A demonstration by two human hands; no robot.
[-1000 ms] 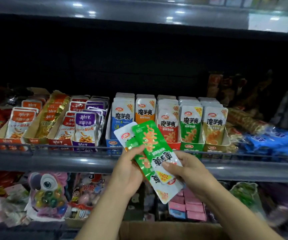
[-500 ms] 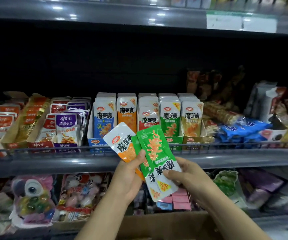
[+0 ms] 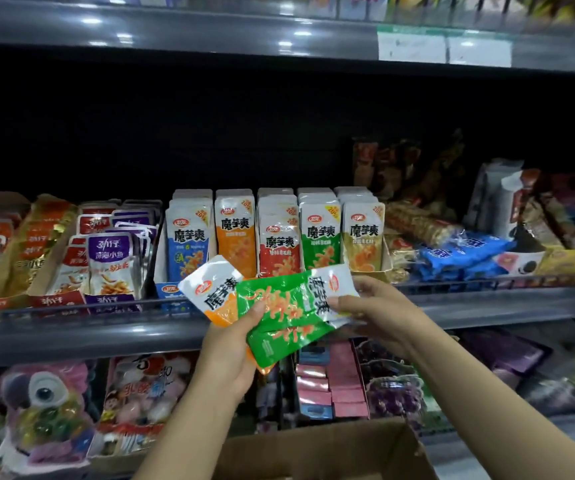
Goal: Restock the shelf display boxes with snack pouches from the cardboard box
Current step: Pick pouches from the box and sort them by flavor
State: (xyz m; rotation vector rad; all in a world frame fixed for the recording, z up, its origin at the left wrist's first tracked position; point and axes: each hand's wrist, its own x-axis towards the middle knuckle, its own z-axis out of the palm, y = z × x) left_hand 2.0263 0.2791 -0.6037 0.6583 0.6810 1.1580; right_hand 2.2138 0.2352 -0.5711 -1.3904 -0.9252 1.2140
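Observation:
My left hand (image 3: 230,351) grips a small stack of snack pouches in front of the middle shelf rail: an orange pouch (image 3: 215,292) fanned out to the left and green ones under my thumb. My right hand (image 3: 372,310) pinches the white top end of a green pouch (image 3: 289,311), which lies nearly sideways across the stack. Behind them on the shelf stand the display boxes (image 3: 170,291) with upright rows of blue, orange, red, green (image 3: 320,237) and yellow pouches. The open cardboard box (image 3: 317,452) sits at the bottom edge below my arms.
Left of the display boxes stand trays of purple and red fish-snack pouches (image 3: 109,261). Blue packets (image 3: 462,254) and mixed snacks fill the shelf's right side. A metal rail (image 3: 71,310) runs along the shelf front. Toys and candy packs fill the lower shelf.
My right hand has turned the green pouch from steeply tilted to nearly sideways and lifted it slightly. The view shifted right; the left hand keeps its grip on the stack.

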